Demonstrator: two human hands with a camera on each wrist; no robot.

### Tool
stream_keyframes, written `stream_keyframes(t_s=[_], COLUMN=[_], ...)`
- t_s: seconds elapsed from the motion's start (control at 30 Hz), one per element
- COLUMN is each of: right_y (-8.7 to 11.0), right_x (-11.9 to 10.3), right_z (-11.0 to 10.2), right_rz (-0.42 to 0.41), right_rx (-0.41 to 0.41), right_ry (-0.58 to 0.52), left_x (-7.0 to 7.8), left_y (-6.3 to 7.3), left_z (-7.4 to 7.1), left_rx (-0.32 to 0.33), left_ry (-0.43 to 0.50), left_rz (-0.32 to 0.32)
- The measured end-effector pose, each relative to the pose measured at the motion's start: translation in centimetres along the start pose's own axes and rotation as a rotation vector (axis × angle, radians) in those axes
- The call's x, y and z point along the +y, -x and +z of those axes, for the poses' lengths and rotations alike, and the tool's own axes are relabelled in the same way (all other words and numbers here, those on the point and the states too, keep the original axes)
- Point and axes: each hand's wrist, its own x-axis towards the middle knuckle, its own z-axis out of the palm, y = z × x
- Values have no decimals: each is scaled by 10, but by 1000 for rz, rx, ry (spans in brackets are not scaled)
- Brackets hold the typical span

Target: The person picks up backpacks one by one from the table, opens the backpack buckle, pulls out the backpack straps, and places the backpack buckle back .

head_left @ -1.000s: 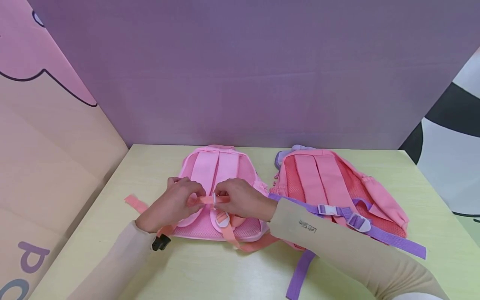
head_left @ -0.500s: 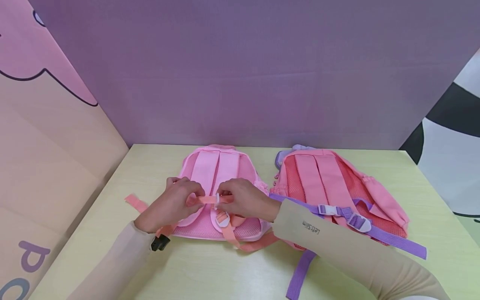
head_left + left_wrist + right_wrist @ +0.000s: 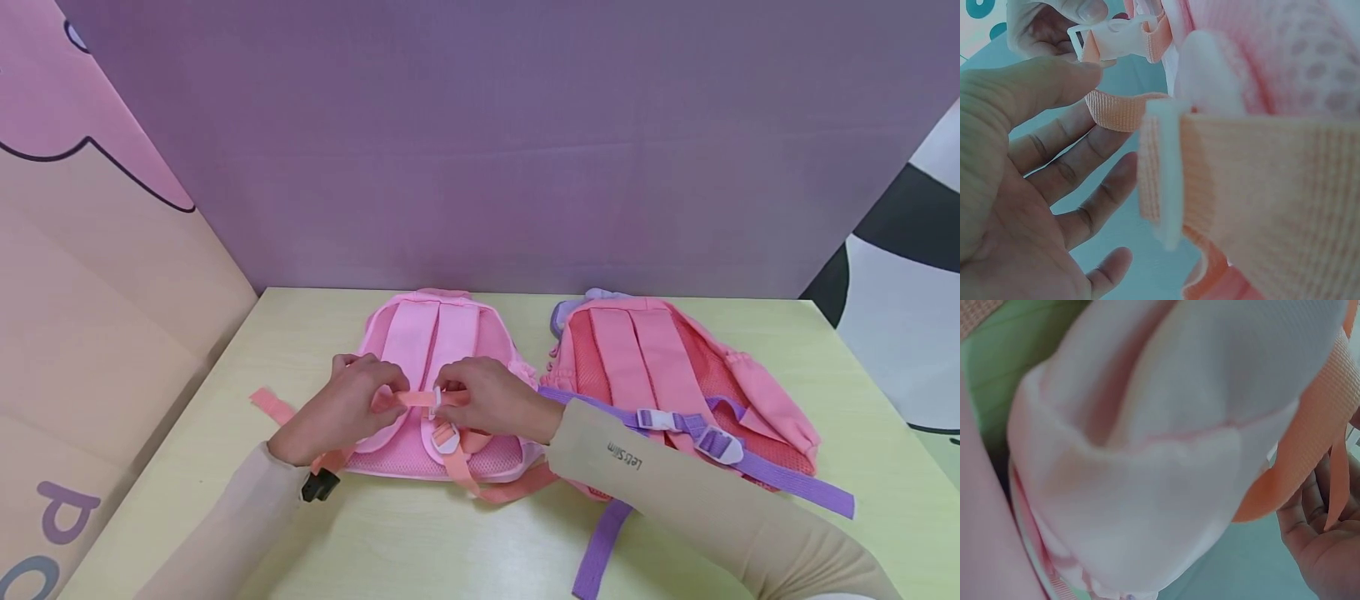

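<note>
A light pink backpack [image 3: 456, 333] lies back side up on the table. My left hand [image 3: 347, 408] pinches an orange webbing strap [image 3: 415, 399] over its lower part. In the left wrist view its thumb and forefinger meet at the strap by a white plastic buckle [image 3: 1116, 37], and the other fingers are spread. My right hand [image 3: 487, 400] pinches the strap on the right side of the buckle, its fingertips right at the buckle's edge. Below, a white strap adjuster [image 3: 445, 439] sits on another orange strap. In the right wrist view a pink side pocket [image 3: 1147, 506] covers much of the scene.
A second, coral pink backpack [image 3: 637, 358] lies at the right, with a purple strap [image 3: 795, 487] and white buckle [image 3: 656, 420] across it. A loose purple strap end [image 3: 600, 554] hangs toward the front. A black clip [image 3: 321, 485] shows at the left wrist. A purple panel [image 3: 525, 167] stands behind.
The right hand and the white buckle have shifted slightly to the right along the strap. The left hand stays nearly in place, still pinching the strap; both backpacks lie as before.
</note>
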Motion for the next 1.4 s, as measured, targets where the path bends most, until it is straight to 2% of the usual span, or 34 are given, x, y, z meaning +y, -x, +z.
stream_keyframes(t_s=[0.27,0.53,0.83,1.1,1.4], right_y=[-2,-7,-12,-10,-14], right_x=[-2,-8,-12,-13,-20], right_z=[1,5,8,1,-4], right_rz=[-7,12,3,46,-33], right_rx=[11,-12,-22,-33,17], right_ry=[4,-33,-25,-6,-80], left_x=[-2,1,0,0,-1], left_y=[0,-2,-2,-2,-4], left_z=[3,5,5,5,8], left_rx=[-1,6,-11,-16,-11], left_ry=[8,-1,23,6,18], left_rz=[20,58,44,26,14])
